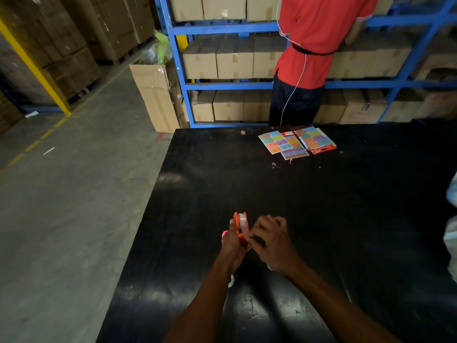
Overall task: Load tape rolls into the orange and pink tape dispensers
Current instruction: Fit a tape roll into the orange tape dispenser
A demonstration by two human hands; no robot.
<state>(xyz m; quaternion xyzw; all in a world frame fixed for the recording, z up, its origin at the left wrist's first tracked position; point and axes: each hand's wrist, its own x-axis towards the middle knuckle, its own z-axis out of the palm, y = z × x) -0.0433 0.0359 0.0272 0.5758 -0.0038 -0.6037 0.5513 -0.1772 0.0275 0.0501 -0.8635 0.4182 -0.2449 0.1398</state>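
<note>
Here the left hand (233,243) holds the orange dispenser (239,227) upright above the black counter (321,219), its fingers closed around the lower part of the body. A roll of clear tape (243,225) already sits in the dispenser, showing pale against the orange shell. The right hand (272,246) is touching the dispenser's right side, fingers curled in narrow at the lower edge of the roll; whether they pinch the tape's free end cannot be told, since the knuckles hide it.

A spot of pink (223,233) peeks out just left of the dispenser, behind the left hand, likely the pink dispenser, though too little shows to be sure. Nearer the person than the dispenser, two small pale objects (231,280) lie on the counter under the forearms, possibly spare rolls.

The step in hand looks like seating the roll and leading its end to the cutter. To do it well, the left hand should keep the shell steady and vertical so the roll stays on its hub, while the right draws the free end straight along the roll's line, sticky side down, without letting it fold back on itself.

Far beyond the dispenser, coloured label sheets (296,143) lie at the counter's far edge, where a person in a red shirt (319,33) stands.
</note>
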